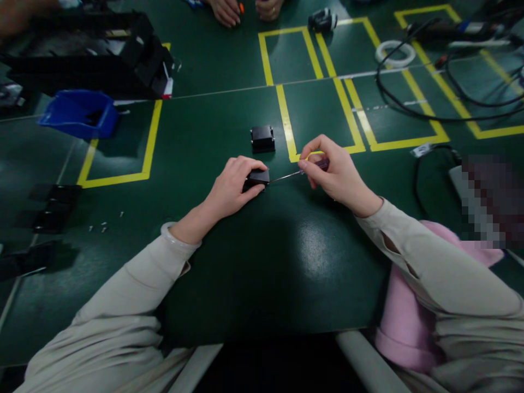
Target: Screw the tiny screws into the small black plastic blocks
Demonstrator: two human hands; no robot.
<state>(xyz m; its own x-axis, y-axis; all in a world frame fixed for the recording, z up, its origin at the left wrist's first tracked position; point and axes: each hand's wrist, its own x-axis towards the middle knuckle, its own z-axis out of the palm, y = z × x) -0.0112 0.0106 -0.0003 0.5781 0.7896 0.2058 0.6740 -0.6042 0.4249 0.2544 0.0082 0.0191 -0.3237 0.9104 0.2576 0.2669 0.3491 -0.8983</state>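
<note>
My left hand [238, 184] is closed around a small black block-shaped part [258, 176], holding it down on the green table [262, 262]. In my right hand [331, 172] is a screwdriver [321, 164], gripped by its dark handle between thumb and fingers. Its thin shaft points left, and the tip meets or nearly meets the right side of the black part; exact contact is hard to tell. Just beyond my left hand sits a second black part [262, 138] of similar shape, with small shiny pieces at its sides.
Several small screws [103, 225] lie left, near more black parts [53, 207]. A blue bin [79, 113] and black racks [94, 57] stand back left. Cables [409, 109], a white tape roll [395, 53] and pink cloth [409, 327] are right. Another person's hands [225, 10] show across the table.
</note>
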